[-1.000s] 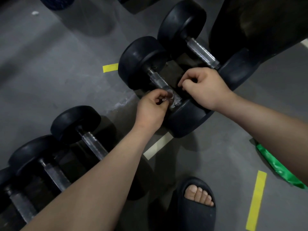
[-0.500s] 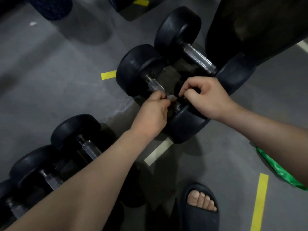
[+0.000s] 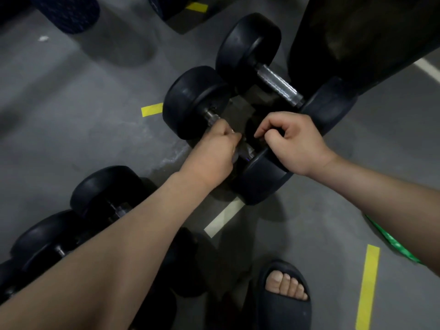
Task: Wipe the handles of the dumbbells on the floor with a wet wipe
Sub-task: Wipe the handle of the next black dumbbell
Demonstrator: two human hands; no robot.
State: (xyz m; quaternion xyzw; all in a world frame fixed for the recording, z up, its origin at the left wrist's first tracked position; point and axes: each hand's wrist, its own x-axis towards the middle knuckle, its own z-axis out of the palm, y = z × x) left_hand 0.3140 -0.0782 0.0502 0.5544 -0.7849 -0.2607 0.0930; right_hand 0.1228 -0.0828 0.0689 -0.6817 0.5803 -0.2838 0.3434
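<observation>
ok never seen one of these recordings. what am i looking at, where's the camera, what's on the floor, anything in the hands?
There is no machine here: a person works with two bare hands. The single picture comes from a wide-angle camera on their head, looking forward and down, so both forearms reach in from below. On the grey floor lie several black dumbbells, some yellow tape strips and something green at the right edge. The person's foot in a dark slipper shows at the bottom. The left hand is closed around the metal handle of the nearer dumbbell; something pale shows under its fingers, probably the wet wipe. The right hand curls by the same handle; its contents are hidden.
</observation>
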